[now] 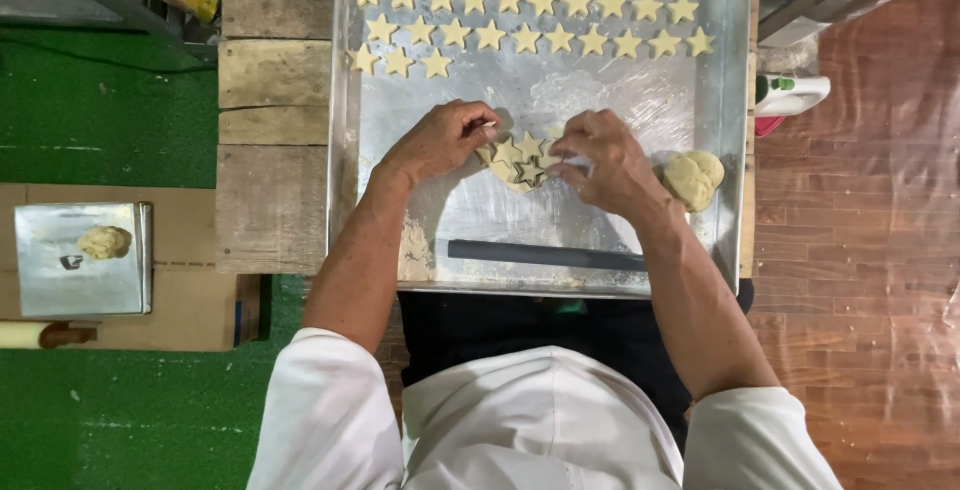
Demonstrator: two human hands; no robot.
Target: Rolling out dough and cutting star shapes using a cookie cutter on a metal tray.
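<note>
Both hands meet over a flat dough sheet (512, 162) mid-tray (600, 110); left hand (440, 140) pinches its edge, fingers curled; right hand (605, 155) presses a star cutter (528, 172) into it; cut stars (530, 0) lie in rows beyond; dough lump (692, 178) just right; dark rolling pin (545, 255) nearer.

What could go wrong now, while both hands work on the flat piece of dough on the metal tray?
1. The left hand and right hand pinch the flattened dough closely; a cut star may tear or bend when lifted.
2. The dark rolling pin lies near the tray's front edge, close to the forearms; an elbow might nudge it.
3. The dough lump sits beside the right wrist and could get squashed.
</note>
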